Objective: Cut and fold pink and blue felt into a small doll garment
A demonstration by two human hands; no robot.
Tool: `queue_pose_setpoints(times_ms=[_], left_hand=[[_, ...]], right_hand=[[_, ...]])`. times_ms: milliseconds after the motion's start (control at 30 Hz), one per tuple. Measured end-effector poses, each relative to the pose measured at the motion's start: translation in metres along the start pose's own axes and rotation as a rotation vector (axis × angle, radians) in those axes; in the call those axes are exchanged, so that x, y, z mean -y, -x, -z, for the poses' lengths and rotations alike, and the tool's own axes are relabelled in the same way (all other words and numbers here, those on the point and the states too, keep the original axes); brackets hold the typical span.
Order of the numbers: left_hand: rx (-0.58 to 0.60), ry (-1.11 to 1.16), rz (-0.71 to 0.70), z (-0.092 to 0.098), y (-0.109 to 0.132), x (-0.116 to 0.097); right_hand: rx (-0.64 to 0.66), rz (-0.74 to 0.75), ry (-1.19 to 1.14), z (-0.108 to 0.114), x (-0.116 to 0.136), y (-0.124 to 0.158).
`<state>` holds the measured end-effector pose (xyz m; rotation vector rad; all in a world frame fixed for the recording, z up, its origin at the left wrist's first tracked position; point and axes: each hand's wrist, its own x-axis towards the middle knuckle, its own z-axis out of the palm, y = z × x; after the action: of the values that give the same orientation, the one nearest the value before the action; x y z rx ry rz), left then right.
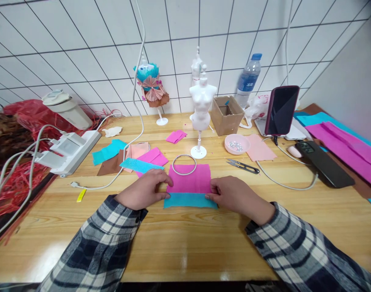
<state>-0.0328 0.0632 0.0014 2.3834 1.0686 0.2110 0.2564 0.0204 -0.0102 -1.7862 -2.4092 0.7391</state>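
A pink piece of crepe paper (190,184) lies flat before me, with a blue crepe paper strip (190,200) across its near edge. My left hand (145,188) holds the strip's left end with its thumb, while its curved index finger touches the pink sheet's left edge. At the other side, my right hand (234,195) pinches the strip's right end between thumb and fingers. A metal ring (184,173) rests over the pink sheet's far edge. Another blue strip (143,165) lies just beyond my left hand, on pink pieces. Thread snips (243,166) lie beyond my right hand.
Behind stand a white mannequin (200,105), a dressed mannequin (152,87), a cardboard box (227,115) and a water bottle (249,81). A pink bowl (236,149) holds small shiny pieces. A power strip (72,152) sits left; phones (324,164) and cables lie right.
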Motion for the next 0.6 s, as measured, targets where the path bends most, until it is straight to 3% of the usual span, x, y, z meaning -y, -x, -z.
queue_pose_setpoints(times_ms=[367,533,600], left_hand=[[-0.035,-0.003,0.011,-0.001,0.000,-0.001],[-0.163,0.032,-0.003,0.001,-0.001,-0.019],[-0.150,0.069,-0.046,-0.004,-0.004,-0.027]], right_hand=[[-0.020,0.016,-0.042,0.000,-0.004,-0.001],[-0.084,0.186,-0.169,0.009,-0.001,0.003],[-0.132,0.247,-0.210,0.012,0.003,0.005]])
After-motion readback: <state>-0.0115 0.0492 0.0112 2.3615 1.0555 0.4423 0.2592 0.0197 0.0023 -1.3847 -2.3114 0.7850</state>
